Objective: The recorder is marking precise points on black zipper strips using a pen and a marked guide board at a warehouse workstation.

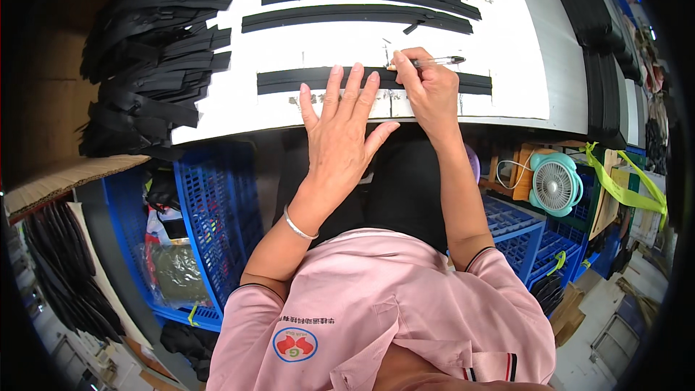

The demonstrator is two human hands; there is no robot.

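A long black zipper (282,81) lies straight across the white sheet (347,43) on the table, close to its near edge. My left hand (340,119) rests on it with fingers spread, pressing it flat. In my right hand (431,90) is a pen (440,61), its tip at the zipper's upper edge near the middle; the fingers partly hide the tip. Dark pen lines mark the sheet above and below the zipper. Farther back, several more black zippers (355,17) lie in rows, the closest with a small pull hanging off its lower edge.
Piles of black zippers (145,65) cover the table's left end. Black bundles (604,94) stack along the right edge. Below left stands a blue plastic crate (217,224) with bagged items. A teal fan (556,184) and blue crates (510,224) sit below right.
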